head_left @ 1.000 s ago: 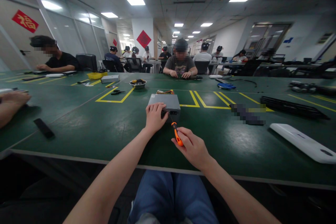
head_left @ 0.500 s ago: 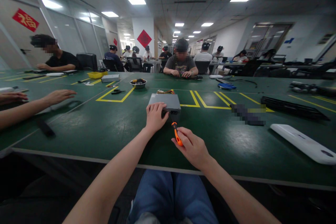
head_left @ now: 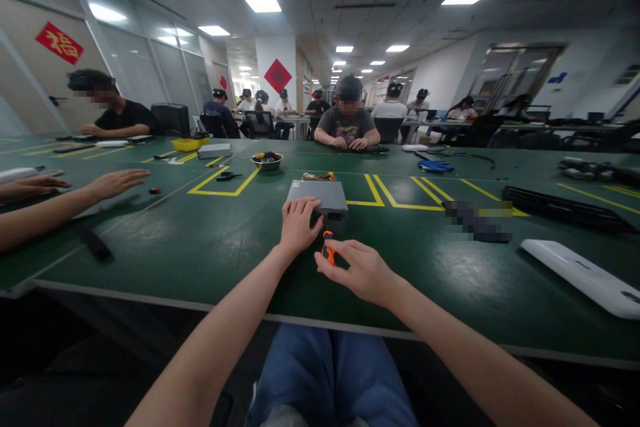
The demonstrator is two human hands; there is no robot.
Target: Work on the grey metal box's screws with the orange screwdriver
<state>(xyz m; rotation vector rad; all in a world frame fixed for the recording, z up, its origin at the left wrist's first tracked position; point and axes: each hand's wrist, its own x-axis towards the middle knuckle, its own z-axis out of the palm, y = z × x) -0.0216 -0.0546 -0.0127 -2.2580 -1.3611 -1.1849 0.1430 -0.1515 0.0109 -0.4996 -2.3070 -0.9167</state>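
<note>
Pointing forward, long axis toward grey box: orange screwdriver

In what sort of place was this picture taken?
Probably an electronics workshop: a long green worktable marked with yellow tape, a screwdriver at a power supply unit, and seated people beyond.

matt metal box, smooth plast. s/driver handle, semi-gloss tabletop, glossy plast. panel, shiny metal bowl

I count one screwdriver, two grey boxes, one bowl and one yellow tray
</note>
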